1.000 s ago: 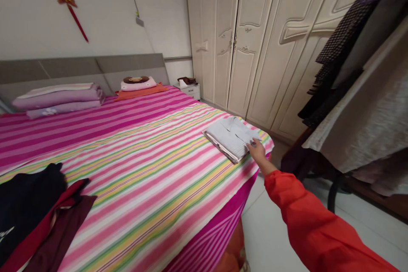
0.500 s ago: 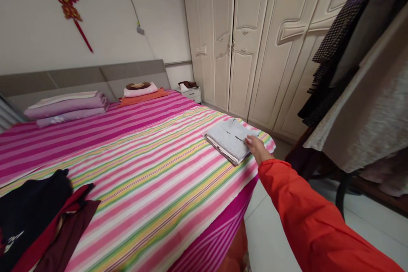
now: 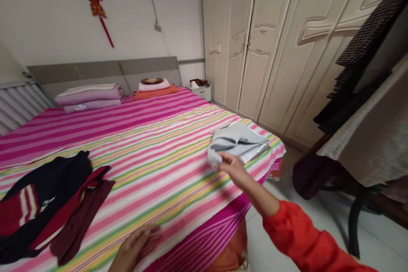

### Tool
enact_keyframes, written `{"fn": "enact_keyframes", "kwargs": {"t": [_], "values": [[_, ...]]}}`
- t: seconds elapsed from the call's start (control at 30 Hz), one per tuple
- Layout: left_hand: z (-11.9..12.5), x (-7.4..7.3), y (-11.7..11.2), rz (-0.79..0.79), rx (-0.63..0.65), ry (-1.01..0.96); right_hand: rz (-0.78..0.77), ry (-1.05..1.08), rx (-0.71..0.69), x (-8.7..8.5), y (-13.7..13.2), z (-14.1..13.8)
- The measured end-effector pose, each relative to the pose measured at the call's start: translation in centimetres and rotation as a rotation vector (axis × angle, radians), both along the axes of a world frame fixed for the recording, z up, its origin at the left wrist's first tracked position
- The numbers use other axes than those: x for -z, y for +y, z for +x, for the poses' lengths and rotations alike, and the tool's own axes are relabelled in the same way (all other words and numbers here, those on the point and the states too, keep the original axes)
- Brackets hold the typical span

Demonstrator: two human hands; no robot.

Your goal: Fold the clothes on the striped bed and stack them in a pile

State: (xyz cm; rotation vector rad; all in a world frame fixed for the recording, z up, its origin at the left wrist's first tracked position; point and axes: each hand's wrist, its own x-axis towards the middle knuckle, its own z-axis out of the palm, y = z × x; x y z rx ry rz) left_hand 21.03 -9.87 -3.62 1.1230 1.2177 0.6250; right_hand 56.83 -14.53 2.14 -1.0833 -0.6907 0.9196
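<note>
My right hand (image 3: 230, 165) pinches the near edge of a light grey folded garment (image 3: 234, 136), whose lifted corner curls up toward me. Under it, other folded pieces show thin white and grey edges at the bed's far right corner. Low in the view, my left hand (image 3: 137, 240) is over the striped sheet, its fingers stretched out with nothing in them. To the left of it lie a dark navy garment (image 3: 60, 174) with red and white parts and a maroon garment (image 3: 84, 219), both loosely spread.
The bed carries a striped sheet (image 3: 153, 157). Folded purple bedding (image 3: 92, 95) and a pink pillow (image 3: 154, 86) lie by the headboard (image 3: 149, 68). A beige wardrobe (image 3: 239, 72) stands behind. Hanging clothes (image 3: 369, 131) and a dark curved chair-like frame (image 3: 353, 225) are at right.
My right hand has moved left along the grey garment and now lifts its near edge, which lay flat before. My left hand has come into view at the bottom.
</note>
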Motion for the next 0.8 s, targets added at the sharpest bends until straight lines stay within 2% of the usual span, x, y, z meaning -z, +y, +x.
{"fn": "enact_keyframes", "kwargs": {"t": [0.03, 0.1, 0.17, 0.23, 0.33, 0.43, 0.5, 0.6, 0.67, 0.73, 0.8], "values": [[0.7, 0.3, -0.1, -0.042, 0.0, -0.051, -0.012, -0.027, -0.139, 1.2, -0.9, -2.8], [2.0, 1.0, -0.3, -0.094, 0.039, -0.152, -0.049, -0.048, -0.319, 3.9, -3.0, -8.2], [3.2, 1.7, -0.8, -0.054, 0.133, -0.194, -0.092, -0.129, -0.453, 6.5, -5.2, -12.8], [3.8, 2.1, -1.3, 0.039, 0.282, -0.135, -0.12, -0.244, -0.515, 8.1, -7.2, -16.0], [3.9, 1.7, -2.2, 0.128, 0.51, 0.115, -0.108, -0.402, -0.635, 8.6, -9.1, -18.0], [3.4, 1.1, -2.7, 0.231, 0.611, 0.343, -0.059, -0.449, -0.75, 8.4, -9.9, -17.8], [3.2, 1.1, -2.8, 0.34, 0.646, 0.402, -0.064, -0.469, -0.69, 8.8, -10.2, -17.3], [3.6, 1.5, -2.9, 0.496, 0.722, 0.482, -0.145, -0.498, -0.479, 10.3, -10.5, -16.7], [4.3, 1.3, -2.5, 0.554, 0.755, 0.528, -0.216, -0.454, -0.353, 11.2, -10.6, -16.2], [5.0, -0.2, -1.4, 0.535, 0.736, 0.477, -0.268, -0.372, -0.266, 11.7, -10.6, -15.4], [5.4, -3.2, 0.9, 0.471, 0.595, 0.332, -0.286, -0.284, -0.205, 11.7, -10.7, -14.3]]}}
